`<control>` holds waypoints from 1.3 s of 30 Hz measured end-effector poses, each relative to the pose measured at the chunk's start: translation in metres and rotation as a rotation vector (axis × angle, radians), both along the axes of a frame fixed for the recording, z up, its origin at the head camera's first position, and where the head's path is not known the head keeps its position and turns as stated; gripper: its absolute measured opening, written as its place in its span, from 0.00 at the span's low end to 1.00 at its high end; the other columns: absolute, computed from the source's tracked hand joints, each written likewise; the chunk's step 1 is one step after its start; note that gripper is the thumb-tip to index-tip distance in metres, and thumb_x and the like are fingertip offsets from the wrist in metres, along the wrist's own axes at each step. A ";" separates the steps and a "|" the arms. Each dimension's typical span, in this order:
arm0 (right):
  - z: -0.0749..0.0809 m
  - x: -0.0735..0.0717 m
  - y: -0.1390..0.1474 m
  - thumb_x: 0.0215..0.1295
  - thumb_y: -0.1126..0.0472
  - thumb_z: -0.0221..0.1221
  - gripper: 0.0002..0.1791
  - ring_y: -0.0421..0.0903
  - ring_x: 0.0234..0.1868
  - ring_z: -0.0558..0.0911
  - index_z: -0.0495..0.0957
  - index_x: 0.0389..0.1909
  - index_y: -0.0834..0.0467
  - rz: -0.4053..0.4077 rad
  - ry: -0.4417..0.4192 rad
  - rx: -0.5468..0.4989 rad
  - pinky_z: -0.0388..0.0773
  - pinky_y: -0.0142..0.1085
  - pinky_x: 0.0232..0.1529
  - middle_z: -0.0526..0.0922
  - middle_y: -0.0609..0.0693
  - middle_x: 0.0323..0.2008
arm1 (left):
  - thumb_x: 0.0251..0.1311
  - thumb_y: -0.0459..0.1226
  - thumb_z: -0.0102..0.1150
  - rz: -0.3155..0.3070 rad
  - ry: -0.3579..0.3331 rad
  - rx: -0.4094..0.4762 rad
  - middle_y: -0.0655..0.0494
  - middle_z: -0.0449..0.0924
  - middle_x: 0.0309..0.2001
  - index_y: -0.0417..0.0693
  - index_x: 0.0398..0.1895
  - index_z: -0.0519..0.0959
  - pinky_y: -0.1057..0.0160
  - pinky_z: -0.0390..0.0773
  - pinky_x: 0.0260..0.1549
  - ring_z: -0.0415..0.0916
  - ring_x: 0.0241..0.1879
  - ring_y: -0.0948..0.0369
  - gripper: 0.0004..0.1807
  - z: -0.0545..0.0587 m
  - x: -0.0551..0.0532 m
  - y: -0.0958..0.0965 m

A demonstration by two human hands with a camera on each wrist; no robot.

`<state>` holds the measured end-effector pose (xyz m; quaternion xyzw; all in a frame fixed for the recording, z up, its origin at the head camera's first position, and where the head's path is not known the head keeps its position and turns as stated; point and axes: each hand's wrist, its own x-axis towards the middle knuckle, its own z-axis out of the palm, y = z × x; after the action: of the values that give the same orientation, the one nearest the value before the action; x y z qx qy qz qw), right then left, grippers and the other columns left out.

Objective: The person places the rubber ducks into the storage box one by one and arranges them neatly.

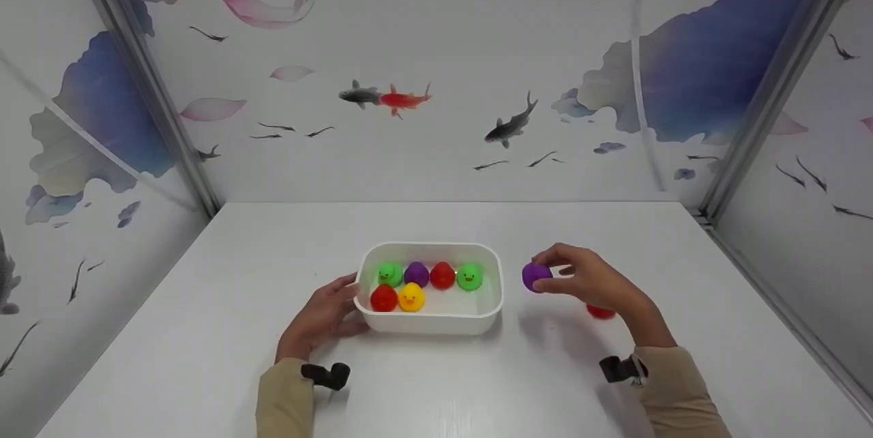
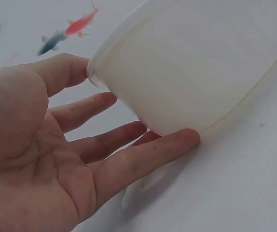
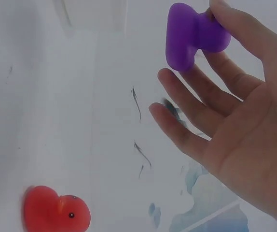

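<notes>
My right hand [image 1: 588, 278] pinches a purple rubber duck [image 1: 537, 278] between thumb and fingers, just right of a white plastic container [image 1: 430, 325]. In the right wrist view, the purple duck [image 3: 181, 36] is at the fingertips and the lower fingers are spread. My left hand [image 1: 329, 308] grips the container's left end. In the left wrist view, the left thumb reaches the rim and the other fingers lie along the outer wall [image 2: 186, 77]. Inside sit two green ducks [image 1: 470, 277], two red ones [image 1: 442, 275], a purple one [image 1: 416, 275] and a yellow one [image 1: 411, 297].
Another red duck [image 1: 601, 312] stands on the white table [image 1: 436, 390], partly hidden under my right hand. Printed panels [image 1: 436, 49] with fish and petals enclose the back and sides, with metal posts [image 1: 146, 76] at the corners.
</notes>
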<state>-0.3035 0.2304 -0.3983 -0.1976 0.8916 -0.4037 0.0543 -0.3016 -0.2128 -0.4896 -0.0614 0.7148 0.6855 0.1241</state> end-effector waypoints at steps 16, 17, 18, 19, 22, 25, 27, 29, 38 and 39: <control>0.007 0.004 -0.043 0.60 0.51 0.70 0.23 0.55 0.57 0.81 0.81 0.54 0.54 0.097 -0.006 -0.148 0.85 0.40 0.53 0.82 0.57 0.55 | 0.71 0.51 0.54 -0.001 0.004 -0.049 0.43 0.65 0.74 0.56 0.76 0.62 0.47 0.84 0.53 0.70 0.69 0.42 0.32 0.000 -0.003 -0.002; 0.007 0.003 -0.047 0.60 0.51 0.70 0.23 0.55 0.57 0.81 0.81 0.54 0.55 0.101 0.002 -0.146 0.85 0.40 0.53 0.82 0.57 0.55 | 0.71 0.51 0.54 0.000 0.003 -0.052 0.43 0.65 0.74 0.56 0.76 0.62 0.47 0.84 0.52 0.70 0.68 0.42 0.33 0.000 -0.002 -0.002; 0.006 0.003 -0.051 0.60 0.52 0.70 0.23 0.55 0.56 0.81 0.81 0.54 0.55 0.106 0.006 -0.146 0.85 0.41 0.53 0.82 0.57 0.55 | 0.71 0.50 0.54 0.002 0.001 -0.050 0.43 0.65 0.74 0.56 0.76 0.62 0.47 0.84 0.52 0.70 0.68 0.42 0.33 0.000 -0.002 -0.002; 0.005 0.002 -0.055 0.60 0.52 0.70 0.23 0.55 0.56 0.81 0.81 0.54 0.56 0.110 0.008 -0.146 0.86 0.41 0.53 0.82 0.57 0.54 | 0.71 0.50 0.54 0.005 -0.002 -0.046 0.43 0.66 0.74 0.56 0.76 0.62 0.47 0.84 0.52 0.70 0.68 0.42 0.32 0.000 -0.002 -0.002; 0.003 0.000 -0.070 0.60 0.51 0.70 0.22 0.55 0.56 0.82 0.81 0.54 0.54 0.091 -0.022 -0.146 0.86 0.42 0.52 0.83 0.56 0.53 | 0.72 0.48 0.53 0.001 0.000 -0.031 0.43 0.66 0.73 0.54 0.76 0.62 0.47 0.84 0.52 0.70 0.68 0.42 0.32 0.000 -0.002 -0.001; 0.001 -0.004 -0.087 0.59 0.51 0.70 0.22 0.55 0.55 0.82 0.82 0.53 0.53 0.062 -0.051 -0.136 0.86 0.43 0.52 0.83 0.55 0.52 | 0.72 0.48 0.52 -0.003 0.003 -0.027 0.42 0.66 0.74 0.52 0.77 0.61 0.48 0.84 0.52 0.70 0.69 0.42 0.32 0.000 -0.002 0.000; -0.002 -0.006 -0.099 0.59 0.51 0.70 0.21 0.54 0.56 0.82 0.81 0.52 0.53 0.037 -0.057 -0.122 0.86 0.43 0.52 0.83 0.54 0.52 | 0.73 0.48 0.52 -0.007 0.004 -0.028 0.42 0.65 0.74 0.52 0.77 0.61 0.48 0.84 0.52 0.69 0.69 0.42 0.32 0.000 -0.002 0.000; -0.005 -0.008 -0.110 0.59 0.52 0.71 0.21 0.53 0.56 0.82 0.81 0.52 0.53 0.013 -0.064 -0.109 0.85 0.43 0.54 0.83 0.53 0.52 | 0.72 0.49 0.52 -0.008 0.000 -0.025 0.42 0.64 0.74 0.53 0.77 0.61 0.48 0.84 0.53 0.69 0.69 0.42 0.32 0.000 -0.002 0.000; -0.019 -0.016 -0.139 0.58 0.56 0.72 0.16 0.50 0.52 0.83 0.82 0.45 0.54 -0.039 -0.088 -0.098 0.85 0.43 0.55 0.83 0.51 0.49 | 0.72 0.48 0.52 0.005 -0.007 -0.020 0.42 0.63 0.75 0.53 0.77 0.61 0.46 0.83 0.53 0.68 0.70 0.41 0.32 -0.003 -0.004 0.000; -0.019 -0.018 -0.141 0.58 0.56 0.72 0.16 0.50 0.52 0.83 0.82 0.45 0.55 -0.037 -0.089 -0.095 0.84 0.43 0.56 0.83 0.51 0.48 | 0.72 0.48 0.52 0.006 -0.008 -0.020 0.42 0.63 0.75 0.53 0.77 0.61 0.46 0.84 0.53 0.68 0.70 0.41 0.32 -0.003 -0.004 0.000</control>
<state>-0.3210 0.0889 -0.4178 -0.1655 0.8716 -0.4551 0.0769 -0.3059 -0.2131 -0.4922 -0.0675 0.7210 0.6784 0.1241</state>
